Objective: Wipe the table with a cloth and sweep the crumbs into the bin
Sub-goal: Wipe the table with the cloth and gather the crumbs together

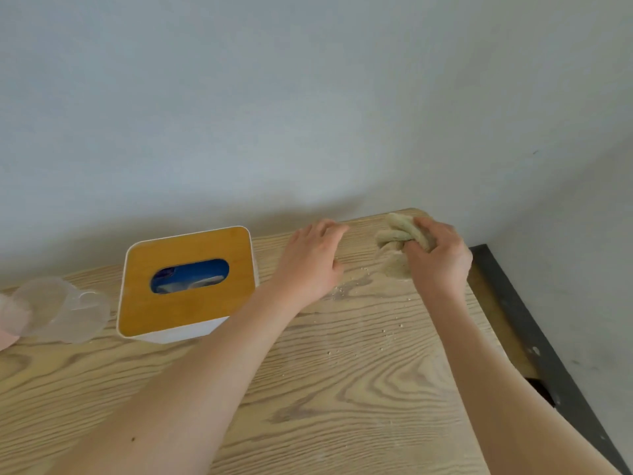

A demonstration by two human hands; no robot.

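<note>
At far left of surface [342, 406]: clear plastic cups [58, 310], overlapping and blurred; exact count not readable. Off to one side, likely to keep wiping zone free.

Just right of cups: tissue box [186, 282], white body, wooden lid, oval slot showing blue pack inside. Upright, near far edge, apart from main scatter of specks; probably parked there for same reason.

Centre: left hand [310, 265], palm down, fingers loosely bent with tips near far edge, nothing held. Resting on wood near cloth, on its left; judged either a brace for leaning in or a barrier against specks scattering leftward.

Between and below both hands: crumbs [387, 329], pale specks strewn over wood grain, some close under hands, more toward near side. Not yet gathered.

Right of centre, at far right corner: cloth [399, 245], beige, bunched into a wad, pressed against wood. Right hand [440, 260] clamped over its right side, fingers curled round folds. Bunched grip judged good for pressure and for dragging specks from corner inward in one pass.

Far right, beyond edge: dark strip [534, 337] below wall. Bin not in view, so sweep direction cannot be judged. Stage estimate: wiping in hand at corner; sweeping into bin not yet done.
</note>
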